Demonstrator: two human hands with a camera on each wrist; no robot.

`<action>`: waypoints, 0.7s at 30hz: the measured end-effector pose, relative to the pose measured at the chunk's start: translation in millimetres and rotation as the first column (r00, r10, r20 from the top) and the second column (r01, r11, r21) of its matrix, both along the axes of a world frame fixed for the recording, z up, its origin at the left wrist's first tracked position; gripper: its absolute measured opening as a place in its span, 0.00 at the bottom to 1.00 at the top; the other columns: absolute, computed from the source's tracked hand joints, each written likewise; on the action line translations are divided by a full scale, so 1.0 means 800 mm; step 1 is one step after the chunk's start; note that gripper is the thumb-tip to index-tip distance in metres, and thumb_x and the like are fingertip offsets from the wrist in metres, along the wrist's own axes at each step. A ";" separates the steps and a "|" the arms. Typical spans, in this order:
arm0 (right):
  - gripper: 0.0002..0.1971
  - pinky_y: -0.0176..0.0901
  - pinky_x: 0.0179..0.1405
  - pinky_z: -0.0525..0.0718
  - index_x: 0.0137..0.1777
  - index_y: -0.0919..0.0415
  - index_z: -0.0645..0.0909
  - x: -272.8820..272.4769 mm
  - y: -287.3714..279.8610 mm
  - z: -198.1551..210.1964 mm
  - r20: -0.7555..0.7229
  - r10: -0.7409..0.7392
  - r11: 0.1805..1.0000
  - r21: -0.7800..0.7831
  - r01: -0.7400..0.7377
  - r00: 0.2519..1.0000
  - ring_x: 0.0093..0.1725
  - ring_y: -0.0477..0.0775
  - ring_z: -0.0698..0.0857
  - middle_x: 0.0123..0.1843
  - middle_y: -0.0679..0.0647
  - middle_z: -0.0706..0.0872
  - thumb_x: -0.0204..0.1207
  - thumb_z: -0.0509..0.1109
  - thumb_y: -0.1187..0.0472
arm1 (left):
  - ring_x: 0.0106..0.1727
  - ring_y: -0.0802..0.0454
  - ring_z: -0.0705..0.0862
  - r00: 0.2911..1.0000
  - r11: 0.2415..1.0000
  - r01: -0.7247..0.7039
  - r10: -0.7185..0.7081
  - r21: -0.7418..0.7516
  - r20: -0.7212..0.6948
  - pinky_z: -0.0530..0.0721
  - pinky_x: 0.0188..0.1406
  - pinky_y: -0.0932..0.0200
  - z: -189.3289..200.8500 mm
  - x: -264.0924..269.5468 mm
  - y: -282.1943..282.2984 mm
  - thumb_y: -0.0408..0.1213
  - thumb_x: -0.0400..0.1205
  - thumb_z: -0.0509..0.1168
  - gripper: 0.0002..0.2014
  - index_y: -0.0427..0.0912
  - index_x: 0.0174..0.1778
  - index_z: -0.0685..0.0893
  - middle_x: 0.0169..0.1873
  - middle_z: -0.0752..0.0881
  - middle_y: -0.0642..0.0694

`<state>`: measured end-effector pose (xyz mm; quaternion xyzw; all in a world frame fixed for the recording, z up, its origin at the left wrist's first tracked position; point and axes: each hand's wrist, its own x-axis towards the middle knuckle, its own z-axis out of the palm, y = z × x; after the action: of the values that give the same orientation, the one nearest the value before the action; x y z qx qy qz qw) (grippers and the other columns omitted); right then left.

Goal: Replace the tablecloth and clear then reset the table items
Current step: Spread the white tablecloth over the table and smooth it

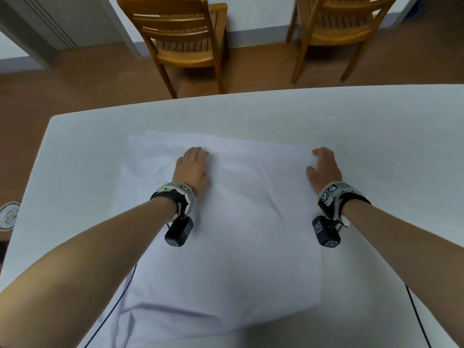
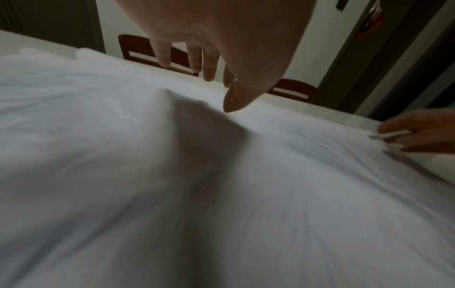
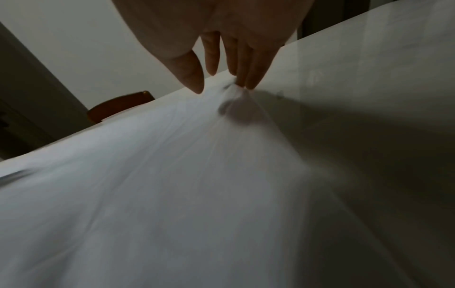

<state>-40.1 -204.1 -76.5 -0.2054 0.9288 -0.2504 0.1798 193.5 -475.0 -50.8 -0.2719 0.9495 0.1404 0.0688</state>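
Note:
A folded white tablecloth [image 1: 226, 222] lies in the middle of the white table [image 1: 376, 126]. It is creased, and its near edge hangs over the table's front. My left hand [image 1: 193, 167] lies on the cloth's far left part, fingers straight. In the left wrist view the left hand [image 2: 209, 68] shows extended fingers just over the cloth [image 2: 147, 175]. My right hand [image 1: 324, 167] is at the cloth's far right corner. In the right wrist view its fingertips [image 3: 242, 83] pinch a small raised peak of cloth [image 3: 172, 194].
Two wooden chairs [image 1: 180, 38] [image 1: 334, 26] stand on the brown floor beyond the table's far edge, against a white wall. A patterned plate [image 1: 8, 214] shows at the far left, beside the table. Black cables run from both wrist cameras towards me.

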 end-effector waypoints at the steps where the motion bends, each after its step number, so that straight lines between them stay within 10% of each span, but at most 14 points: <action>1: 0.24 0.51 0.69 0.70 0.74 0.63 0.68 0.008 0.000 0.000 -0.009 0.035 0.999 0.015 -0.034 0.999 0.77 0.60 0.68 0.82 0.57 0.62 0.78 0.64 0.68 | 0.78 0.38 0.65 1.000 1.000 0.007 -0.008 0.028 0.015 0.67 0.73 0.42 -0.003 0.014 0.011 0.29 0.72 0.65 0.30 0.37 0.73 0.74 0.75 0.70 0.37; 13: 0.18 0.48 0.66 0.74 0.68 0.59 0.76 0.169 0.023 0.011 0.087 0.403 0.911 0.059 -0.408 0.911 0.69 0.55 0.74 0.69 0.53 0.75 0.79 0.63 0.65 | 0.83 0.44 0.56 0.942 0.977 -0.150 0.094 0.154 0.322 0.69 0.75 0.45 -0.004 0.226 0.147 0.35 0.78 0.62 0.33 0.43 0.81 0.63 0.84 0.54 0.42; 21: 0.03 0.40 0.39 0.79 0.42 0.47 0.80 0.299 0.056 0.022 0.260 0.611 0.743 0.136 -0.655 0.747 0.41 0.48 0.83 0.39 0.41 0.83 0.75 0.68 0.51 | 0.82 0.42 0.59 0.956 0.979 -0.145 0.100 0.146 0.277 0.75 0.71 0.42 -0.013 0.367 0.252 0.44 0.83 0.55 0.27 0.42 0.79 0.65 0.84 0.57 0.41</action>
<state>198.8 -159.4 -59.0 -0.4628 0.8017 -0.0893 0.3676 487.5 -273.5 -61.5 -0.3402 0.8979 0.1843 0.2100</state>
